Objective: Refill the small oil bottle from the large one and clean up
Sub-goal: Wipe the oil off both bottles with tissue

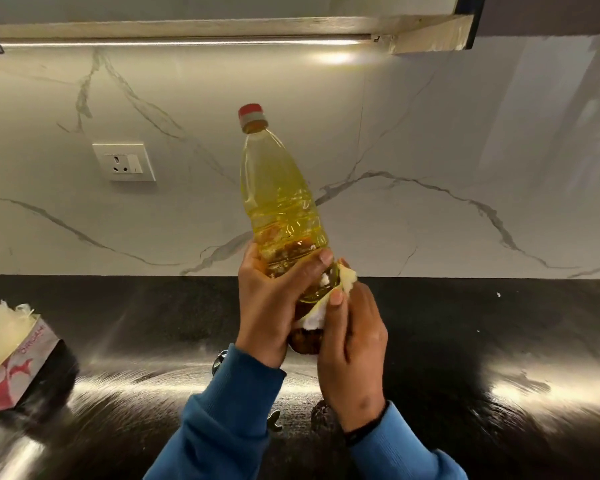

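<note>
— Holding what? — Left hand (269, 306) gripping large oil bottle (281, 202), capped, above black worktop (465, 341); right hand (352, 348) pressing tissue (317, 315) against its base.
— Lying nearby? — Tissue box (11, 358) sitting far left; wall socket (123, 162) showing behind.

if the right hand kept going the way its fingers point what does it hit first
The right hand points up and away, and it already presses a tissue against the oil bottle. Past those, probably the marble wall, though depth is unclear.
</note>
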Action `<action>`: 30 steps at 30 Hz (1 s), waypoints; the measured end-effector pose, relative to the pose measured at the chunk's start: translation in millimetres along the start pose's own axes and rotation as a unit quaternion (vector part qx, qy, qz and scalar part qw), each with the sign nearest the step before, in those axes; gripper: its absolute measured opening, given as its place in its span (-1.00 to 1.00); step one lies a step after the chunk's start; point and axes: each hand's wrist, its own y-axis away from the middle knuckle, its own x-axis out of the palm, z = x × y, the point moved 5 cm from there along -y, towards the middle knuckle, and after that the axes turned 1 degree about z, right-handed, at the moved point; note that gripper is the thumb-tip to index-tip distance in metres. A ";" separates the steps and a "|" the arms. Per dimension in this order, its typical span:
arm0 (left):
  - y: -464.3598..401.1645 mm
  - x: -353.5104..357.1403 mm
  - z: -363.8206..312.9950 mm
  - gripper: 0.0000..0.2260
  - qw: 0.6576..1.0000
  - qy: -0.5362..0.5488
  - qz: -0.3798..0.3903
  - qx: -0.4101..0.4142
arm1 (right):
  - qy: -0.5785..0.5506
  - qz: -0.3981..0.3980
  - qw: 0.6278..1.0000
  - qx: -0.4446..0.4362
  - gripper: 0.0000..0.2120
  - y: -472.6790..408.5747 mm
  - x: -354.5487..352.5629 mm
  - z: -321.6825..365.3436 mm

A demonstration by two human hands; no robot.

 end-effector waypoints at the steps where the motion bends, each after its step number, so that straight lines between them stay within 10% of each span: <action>1: 2.2 0.6 -1.5 -0.32 1.000 -0.010 -0.009 0.007 | 0.051 0.006 0.998 -0.042 -0.57 0.1 -0.1 1.6; 5: 6.3 -3.2 -5.6 -0.45 0.998 -0.036 -0.027 0.033 | 0.047 0.024 0.996 -0.066 -0.59 2.7 2.2 3.8; 9: 10.4 -7.8 -5.3 -0.42 0.999 -0.014 -0.011 0.036 | -0.149 0.046 0.979 0.130 -0.58 -4.8 3.3 -8.9; 17: 9.9 -0.7 -9.7 -0.35 0.999 0.040 0.023 0.025 | -0.430 0.138 0.771 0.448 -0.51 -1.0 9.3 -17.7; 24: 11.4 9.9 -9.7 -0.29 0.998 -0.024 0.003 0.050 | -0.325 -0.099 0.905 0.256 -0.66 2.2 -4.7 -11.5; 30: 17.3 16.0 -11.6 -0.33 0.993 -0.073 -0.031 0.082 | -0.232 -0.073 0.964 0.111 -0.66 4.5 -8.7 -3.3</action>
